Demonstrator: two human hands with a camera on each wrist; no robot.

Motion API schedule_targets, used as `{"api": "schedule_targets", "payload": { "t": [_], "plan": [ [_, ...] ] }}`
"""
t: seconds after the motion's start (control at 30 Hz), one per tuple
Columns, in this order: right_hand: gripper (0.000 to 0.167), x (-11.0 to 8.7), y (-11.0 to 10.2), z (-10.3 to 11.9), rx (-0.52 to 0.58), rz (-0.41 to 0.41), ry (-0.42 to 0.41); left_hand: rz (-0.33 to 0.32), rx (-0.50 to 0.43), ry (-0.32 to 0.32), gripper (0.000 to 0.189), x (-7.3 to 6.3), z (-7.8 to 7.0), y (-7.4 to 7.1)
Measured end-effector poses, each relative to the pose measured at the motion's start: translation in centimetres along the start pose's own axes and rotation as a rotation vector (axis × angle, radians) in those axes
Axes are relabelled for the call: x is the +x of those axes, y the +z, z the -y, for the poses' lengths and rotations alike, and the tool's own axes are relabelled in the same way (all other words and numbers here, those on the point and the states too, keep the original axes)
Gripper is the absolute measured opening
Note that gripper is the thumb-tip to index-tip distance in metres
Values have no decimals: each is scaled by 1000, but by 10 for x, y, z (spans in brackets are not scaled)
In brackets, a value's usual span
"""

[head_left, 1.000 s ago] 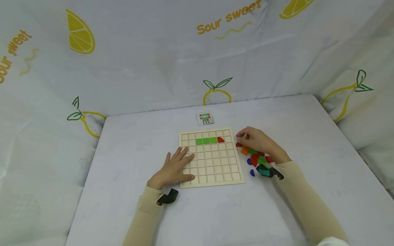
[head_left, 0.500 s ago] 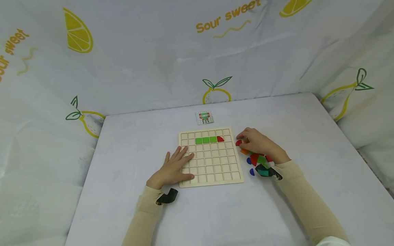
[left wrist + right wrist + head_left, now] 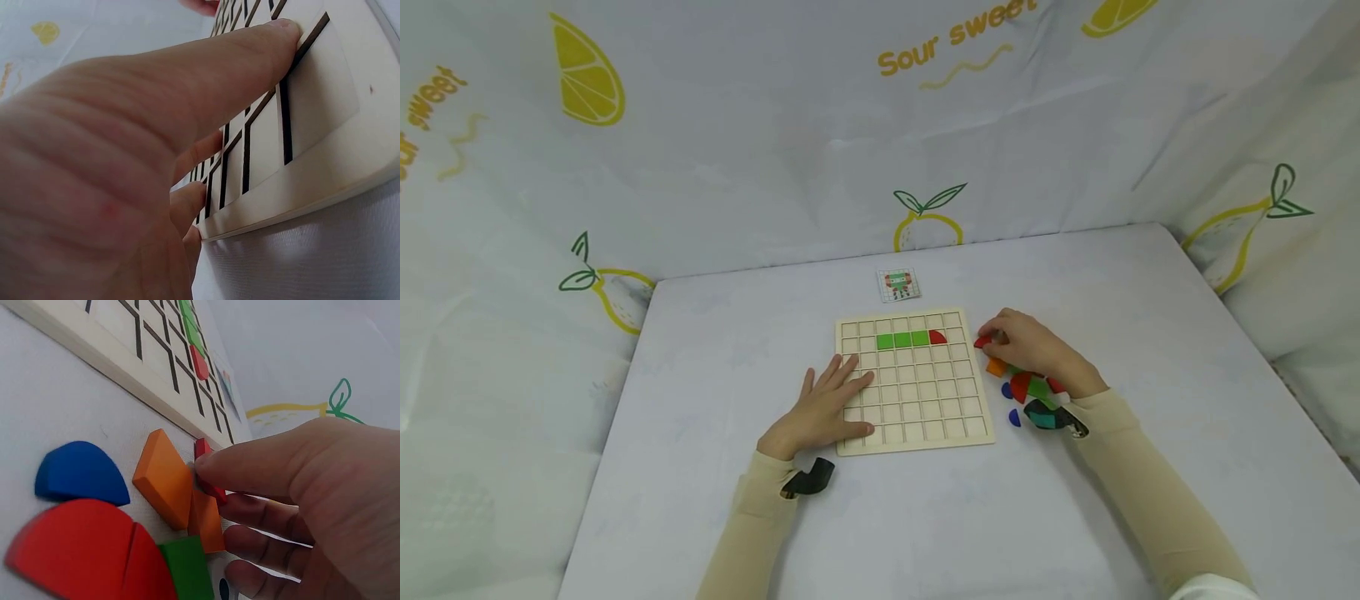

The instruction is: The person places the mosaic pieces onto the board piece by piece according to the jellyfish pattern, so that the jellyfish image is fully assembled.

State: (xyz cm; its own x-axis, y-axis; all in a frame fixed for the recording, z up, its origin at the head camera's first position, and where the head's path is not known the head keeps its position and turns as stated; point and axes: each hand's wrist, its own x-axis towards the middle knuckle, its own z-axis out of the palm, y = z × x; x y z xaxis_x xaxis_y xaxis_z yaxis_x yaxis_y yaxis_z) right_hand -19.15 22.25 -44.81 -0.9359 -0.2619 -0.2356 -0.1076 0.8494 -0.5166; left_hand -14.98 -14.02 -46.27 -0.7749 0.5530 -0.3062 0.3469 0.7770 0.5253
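Observation:
My left hand (image 3: 820, 412) lies with fingers spread on the left side of the wooden grid board (image 3: 925, 396). In the left wrist view, the thumb (image 3: 250, 56) rests on the board's cells. Just off the board's right edge, my right hand (image 3: 1030, 342) pinches a red quarter-circle tile (image 3: 214, 489) between thumb and fingers. On the board's upper rows sit several green square tiles (image 3: 902, 340) in a line, with a red quarter-circle tile (image 3: 937, 337) at their right end.
Under and beside my right hand lie loose tiles: orange tiles (image 3: 162, 481), a blue one (image 3: 81, 472), red ones (image 3: 69, 550) and a green one (image 3: 187, 569). A small pattern card (image 3: 898, 285) lies behind the board.
My right hand has come down to the pile, taken the red quarter-circle tile between its fingers, and shifted it slightly toward the far side. My left hand stays put.

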Motion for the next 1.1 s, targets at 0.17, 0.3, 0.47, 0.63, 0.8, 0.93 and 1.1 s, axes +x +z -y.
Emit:
{"api": "schedule_targets", "payload": {
  "t": [0.17, 0.3, 0.47, 0.63, 0.8, 0.93, 1.1],
  "plan": [
    [32, -1, -3, -4, 45, -27, 28, -9, -10, -1, 85, 1, -1, 1],
    [33, 1, -8, -2, 53, -58, 21, -14, 7, 3, 84, 3, -2, 2],
    [32, 10, -12, 11, 46, -91, -39, -22, 15, 0, 83, 6, -2, 5],
    [29, 19, -14, 27, 57, -98, -112, -25, 6, 9, 85, 7, 0, 7],
    [29, 30, -12, 47, 84, -89, -195, -30, -10, 20, 84, 7, 1, 8],
    [31, 39, -10, 64, 103, -67, -215, -23, -1, 24, 83, 7, 1, 7],
    [35, 48, -5, 83, 100, -45, -236, -23, 1, 36, 81, 6, 1, 6]
  ]
}}
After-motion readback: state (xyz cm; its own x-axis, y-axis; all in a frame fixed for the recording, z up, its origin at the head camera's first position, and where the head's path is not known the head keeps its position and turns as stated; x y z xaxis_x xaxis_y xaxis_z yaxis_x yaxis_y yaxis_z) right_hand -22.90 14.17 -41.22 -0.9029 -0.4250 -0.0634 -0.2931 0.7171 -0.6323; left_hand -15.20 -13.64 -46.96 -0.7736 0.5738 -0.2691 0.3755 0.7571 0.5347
